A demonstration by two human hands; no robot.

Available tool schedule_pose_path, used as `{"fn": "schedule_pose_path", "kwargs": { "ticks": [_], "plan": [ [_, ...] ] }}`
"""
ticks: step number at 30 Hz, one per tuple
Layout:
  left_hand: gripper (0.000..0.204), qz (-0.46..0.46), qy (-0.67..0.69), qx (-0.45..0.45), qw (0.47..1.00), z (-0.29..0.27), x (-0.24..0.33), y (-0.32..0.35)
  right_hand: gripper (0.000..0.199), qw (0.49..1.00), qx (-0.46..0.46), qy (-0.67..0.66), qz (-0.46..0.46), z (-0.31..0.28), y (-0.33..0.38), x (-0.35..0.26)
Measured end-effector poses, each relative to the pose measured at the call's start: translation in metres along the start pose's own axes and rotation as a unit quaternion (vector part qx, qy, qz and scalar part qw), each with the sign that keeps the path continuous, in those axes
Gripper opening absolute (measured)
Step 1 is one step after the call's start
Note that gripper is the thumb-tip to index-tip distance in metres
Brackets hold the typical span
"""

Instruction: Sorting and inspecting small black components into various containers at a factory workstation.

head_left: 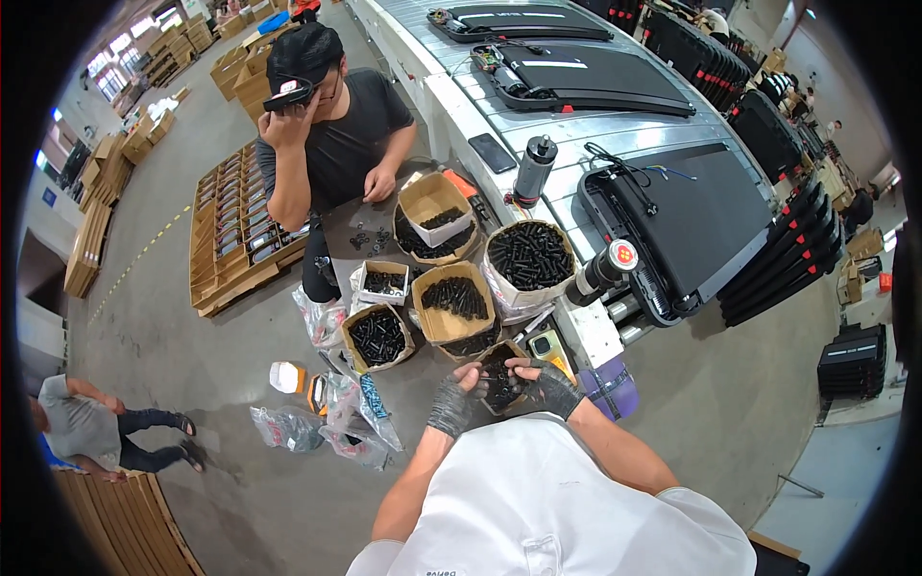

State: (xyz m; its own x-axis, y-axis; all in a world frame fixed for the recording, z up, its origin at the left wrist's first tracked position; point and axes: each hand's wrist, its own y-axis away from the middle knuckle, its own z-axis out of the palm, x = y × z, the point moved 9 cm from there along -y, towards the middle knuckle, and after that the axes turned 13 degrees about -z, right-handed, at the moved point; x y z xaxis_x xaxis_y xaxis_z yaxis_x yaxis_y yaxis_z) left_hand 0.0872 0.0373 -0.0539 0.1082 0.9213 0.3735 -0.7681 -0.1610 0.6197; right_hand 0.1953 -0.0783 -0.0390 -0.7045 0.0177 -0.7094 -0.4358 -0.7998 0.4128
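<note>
Left hand (453, 403) and right hand (551, 386) curl their fingers over a small brown cardboard box (498, 411) of small black parts (499, 370); whether either pinches one, I cannot tell. Parts look light, stiff, perhaps slippery, best held by their sides.

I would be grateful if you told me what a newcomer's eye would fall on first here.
Probably the large flat black panels on the silver roller conveyor at upper right. Next, near the centre, come open brown cardboard boxes holding small black fasteners. Just below, the left hand and right hand, in dark grey fingerless coverings, meet at a small open box.
</note>
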Motion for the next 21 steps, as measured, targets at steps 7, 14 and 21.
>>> {"fn": "schedule_pose_path", "kwargs": {
  "ticks": [7, 14, 21],
  "plan": [
    [0.030, -0.010, -0.040, 0.003, 0.999, -0.008, -0.008, -0.003, 0.033, 0.999, 0.021, 0.040, 0.008, 0.001, 0.001, 0.001],
    [0.030, 0.001, -0.041, 0.014, 0.999, -0.002, -0.003, 0.001, 0.029, 0.995, 0.019, 0.100, -0.019, 0.000, -0.002, 0.003],
    [0.038, -0.001, -0.065, 0.017, 0.998, -0.001, -0.003, 0.006, 0.032, 0.994, 0.020, 0.110, -0.005, 0.005, -0.001, 0.006]
  ]
}}
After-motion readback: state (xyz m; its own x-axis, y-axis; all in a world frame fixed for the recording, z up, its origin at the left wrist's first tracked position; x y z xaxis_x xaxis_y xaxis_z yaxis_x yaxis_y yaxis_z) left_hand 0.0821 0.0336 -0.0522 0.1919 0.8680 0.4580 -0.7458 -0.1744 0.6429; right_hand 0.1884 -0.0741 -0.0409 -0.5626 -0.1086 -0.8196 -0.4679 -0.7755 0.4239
